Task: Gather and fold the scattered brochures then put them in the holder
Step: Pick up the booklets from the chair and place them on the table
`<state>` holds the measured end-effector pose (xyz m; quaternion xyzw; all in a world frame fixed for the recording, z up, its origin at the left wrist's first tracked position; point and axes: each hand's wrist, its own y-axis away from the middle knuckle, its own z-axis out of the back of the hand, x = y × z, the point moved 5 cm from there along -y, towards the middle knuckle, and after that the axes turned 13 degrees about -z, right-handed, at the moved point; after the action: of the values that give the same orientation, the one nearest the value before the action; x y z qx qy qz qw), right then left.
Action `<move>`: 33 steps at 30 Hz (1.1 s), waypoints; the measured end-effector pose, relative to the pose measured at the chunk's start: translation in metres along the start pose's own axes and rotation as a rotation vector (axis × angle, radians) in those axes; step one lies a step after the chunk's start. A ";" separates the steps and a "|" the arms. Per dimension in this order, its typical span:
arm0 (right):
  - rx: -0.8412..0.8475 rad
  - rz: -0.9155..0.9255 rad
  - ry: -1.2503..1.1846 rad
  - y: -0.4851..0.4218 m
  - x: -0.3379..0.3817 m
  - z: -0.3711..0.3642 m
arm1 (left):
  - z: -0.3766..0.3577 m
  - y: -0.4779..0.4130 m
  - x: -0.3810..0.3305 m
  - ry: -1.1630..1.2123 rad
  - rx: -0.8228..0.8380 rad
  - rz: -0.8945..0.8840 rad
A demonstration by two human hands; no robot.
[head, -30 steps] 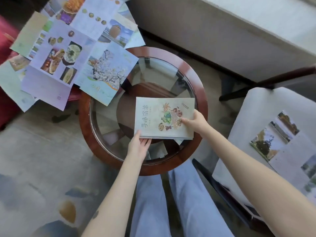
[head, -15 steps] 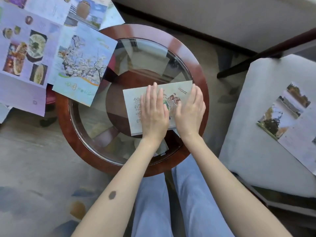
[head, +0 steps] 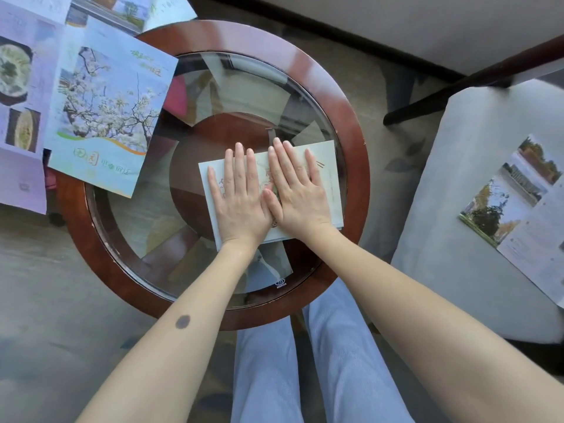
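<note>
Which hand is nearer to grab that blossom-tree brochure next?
Probably the left hand: the blossom-tree brochure lies on its side of the table, while the right hand would have to cross over.

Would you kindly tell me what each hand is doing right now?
Left hand: open, fingers straight, pressing flat on the folded brochure.
Right hand: open, also pressing flat on it.

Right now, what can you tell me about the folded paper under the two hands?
The pale greenish folded paper brochure lies flat, slightly askew, on the round glass table with a red-brown wooden rim. It is rectangular, with layered edges showing at its near right corner. The left hand and right hand press on it side by side, fingers straight, hiding most of its printed cover.
</note>
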<state>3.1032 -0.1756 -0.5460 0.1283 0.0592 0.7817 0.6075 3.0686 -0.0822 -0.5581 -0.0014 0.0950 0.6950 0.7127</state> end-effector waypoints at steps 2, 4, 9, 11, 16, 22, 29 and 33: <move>-0.027 0.001 0.018 0.000 0.000 0.000 | 0.000 0.000 0.000 -0.022 0.004 -0.006; -0.030 0.004 0.022 0.000 0.000 0.000 | 0.001 -0.001 0.000 -0.015 0.012 0.003; -0.027 0.008 0.019 -0.001 0.001 0.003 | 0.004 -0.002 0.000 -0.002 0.039 0.009; -0.028 0.047 0.029 -0.002 -0.003 0.005 | 0.004 -0.002 0.001 0.000 0.050 0.004; -0.042 0.075 0.041 -0.005 -0.019 0.007 | 0.002 -0.001 0.002 0.029 0.054 -0.001; -0.032 -0.163 -0.021 -0.006 -0.052 0.006 | 0.002 -0.001 0.002 0.028 0.052 -0.008; -0.034 -0.175 -0.061 -0.007 -0.052 0.004 | 0.003 -0.004 0.000 0.029 0.088 -0.008; -0.048 -0.179 -0.060 -0.006 -0.051 0.005 | 0.012 -0.008 -0.017 0.120 0.054 0.036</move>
<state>3.1217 -0.2235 -0.5496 0.1311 0.0337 0.7212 0.6793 3.0783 -0.0973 -0.5450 -0.0223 0.1563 0.7037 0.6927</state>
